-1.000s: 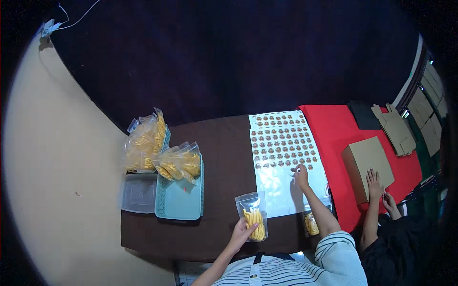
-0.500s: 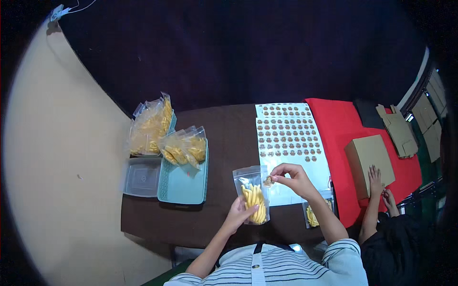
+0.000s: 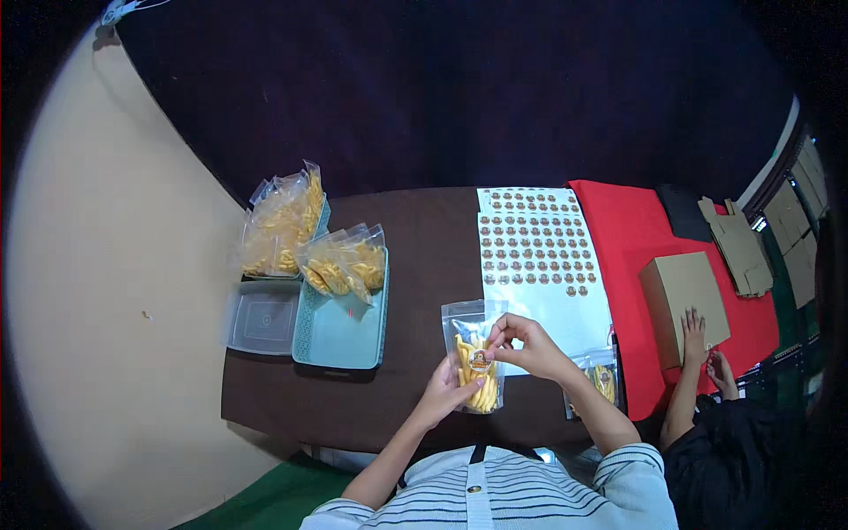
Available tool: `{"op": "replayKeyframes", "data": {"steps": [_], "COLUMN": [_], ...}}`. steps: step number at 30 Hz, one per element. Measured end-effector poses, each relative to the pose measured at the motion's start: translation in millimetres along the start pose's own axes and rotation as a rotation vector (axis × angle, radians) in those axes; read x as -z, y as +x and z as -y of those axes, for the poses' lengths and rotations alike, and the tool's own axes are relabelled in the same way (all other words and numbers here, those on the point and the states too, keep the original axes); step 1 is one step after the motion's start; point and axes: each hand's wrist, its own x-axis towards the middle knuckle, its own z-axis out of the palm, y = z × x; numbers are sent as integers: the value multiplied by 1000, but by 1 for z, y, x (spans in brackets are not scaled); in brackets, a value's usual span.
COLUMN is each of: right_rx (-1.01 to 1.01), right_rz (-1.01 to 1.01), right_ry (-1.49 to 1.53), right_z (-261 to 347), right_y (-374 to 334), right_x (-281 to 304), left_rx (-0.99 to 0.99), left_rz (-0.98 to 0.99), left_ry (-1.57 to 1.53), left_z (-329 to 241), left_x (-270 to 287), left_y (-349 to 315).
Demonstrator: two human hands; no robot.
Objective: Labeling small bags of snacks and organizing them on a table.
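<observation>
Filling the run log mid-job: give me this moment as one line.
Left hand: holds bag | right hand: holds sticker at bag's front | sheet: partly bare

Red cloth (image 3: 622, 237); dark curtain (image 3: 442, 97)

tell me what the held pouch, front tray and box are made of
Held pouch: probably clear plastic film, glossy, its yellow contents showing through. Front tray: likely smooth turquoise plastic, by its even colour and patterned sides. Box: apparently matt cardboard, by its plain brown faces.
</observation>
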Motion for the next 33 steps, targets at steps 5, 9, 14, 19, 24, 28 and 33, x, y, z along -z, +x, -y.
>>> {"op": "replayKeyframes", "data": {"steps": [5,9,14,19,24,28,33], "right_rx": [50,103,96,151,130,165,187], "right_rz": [10,-33,-29,-37,-51,-83,-151], "right_ry": [-82,-170,-199,-198,-238,-301,-582], "right_z": [6,13,12,9,12,9,12], "right_y": [2,3,2,3,1,0,-7], "right_x": [-1,-5,-5,-7,-8,-9,-14], "left_rx": [-27,-49,-37,-30,-39,-38,-25], "left_rz": [13,23,31,-16,-45,-33,-51], "left_ry": [33,23,39,19,65,61,51], "left_z": [2,3,3,3,5,4,3], "left_x": [8,9,8,6,5,5,4], "left_y": [1,1,0,-2,-1,0,-1]}}
